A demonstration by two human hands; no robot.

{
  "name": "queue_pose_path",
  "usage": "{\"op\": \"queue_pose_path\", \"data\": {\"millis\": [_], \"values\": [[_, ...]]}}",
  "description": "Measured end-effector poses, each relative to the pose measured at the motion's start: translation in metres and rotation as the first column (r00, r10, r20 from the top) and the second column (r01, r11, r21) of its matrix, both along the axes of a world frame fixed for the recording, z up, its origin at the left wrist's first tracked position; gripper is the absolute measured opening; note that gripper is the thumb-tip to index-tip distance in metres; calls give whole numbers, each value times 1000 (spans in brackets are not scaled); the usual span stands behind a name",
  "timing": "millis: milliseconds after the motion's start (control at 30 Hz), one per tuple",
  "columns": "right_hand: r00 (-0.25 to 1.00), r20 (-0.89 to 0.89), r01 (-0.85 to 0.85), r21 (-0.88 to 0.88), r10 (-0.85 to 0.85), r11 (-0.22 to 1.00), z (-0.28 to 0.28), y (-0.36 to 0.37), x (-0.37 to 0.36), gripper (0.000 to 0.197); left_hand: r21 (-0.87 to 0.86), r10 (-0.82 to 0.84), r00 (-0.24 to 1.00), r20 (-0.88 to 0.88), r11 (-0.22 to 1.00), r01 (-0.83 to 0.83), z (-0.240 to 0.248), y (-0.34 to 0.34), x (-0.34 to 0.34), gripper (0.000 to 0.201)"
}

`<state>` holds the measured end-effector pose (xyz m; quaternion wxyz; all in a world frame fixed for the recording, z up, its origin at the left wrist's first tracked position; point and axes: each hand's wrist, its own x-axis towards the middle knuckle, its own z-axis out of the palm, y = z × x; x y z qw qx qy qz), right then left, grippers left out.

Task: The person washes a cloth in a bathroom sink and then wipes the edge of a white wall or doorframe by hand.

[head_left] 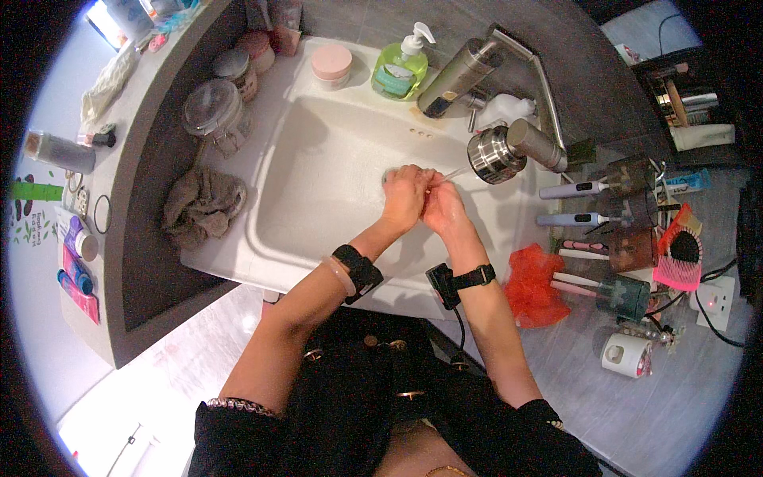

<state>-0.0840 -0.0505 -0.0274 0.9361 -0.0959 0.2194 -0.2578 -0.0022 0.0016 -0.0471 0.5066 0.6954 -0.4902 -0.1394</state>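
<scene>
Left hand (404,197) and right hand (447,210) are mushed together over an off-white, round-cornered sink (318,179) (can't tell if either grip's clamped on anything), right beside a shiny silver tap (494,156) running thin water (454,173).

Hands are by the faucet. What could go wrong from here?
Splash: a thin stream angles from the faucet head toward the left hand and right hand, so runoff might wet the black wrist devices.

Spray: the grey cloth, bunched at the left of the sink, could get damp if water scatters.
</scene>
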Motion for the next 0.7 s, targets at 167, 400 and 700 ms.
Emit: {"op": "queue_pose_path", "data": {"millis": [167,400,700], "values": [[864,-499,-112,-79,58,991,25,13,11,30,148,-32,854,-519,981,127,0,-2,26,45],[858,-513,-86,-173,-15,981,13,8,11,28,300,102,901,-422,954,32,24,13,24,39],[945,-325,-23,-180,-37,983,-35,-2,-15,24,189,-134,989,59,975,121,45,16,-5,28]]}}
